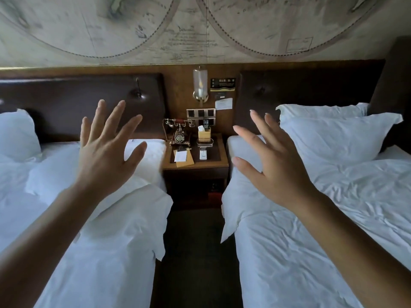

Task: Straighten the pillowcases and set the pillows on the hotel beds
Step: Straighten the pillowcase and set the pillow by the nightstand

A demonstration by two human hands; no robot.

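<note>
Fingers [101,121] spread, twin beds [311,230] — nightstand [219,162] between

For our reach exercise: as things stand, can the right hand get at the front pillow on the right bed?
Probably yes. The right hand is open, holds nothing, and nothing stands between it and the front pillow lying just beyond it.

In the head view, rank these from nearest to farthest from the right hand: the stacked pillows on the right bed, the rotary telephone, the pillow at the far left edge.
From the right hand:
1. Stacked pillows, just right of it, at the right bed's headboard.
2. Rotary telephone, to its left, on the nightstand between the beds.
3. Far-left pillow, across the left bed, beyond the left hand.
</note>
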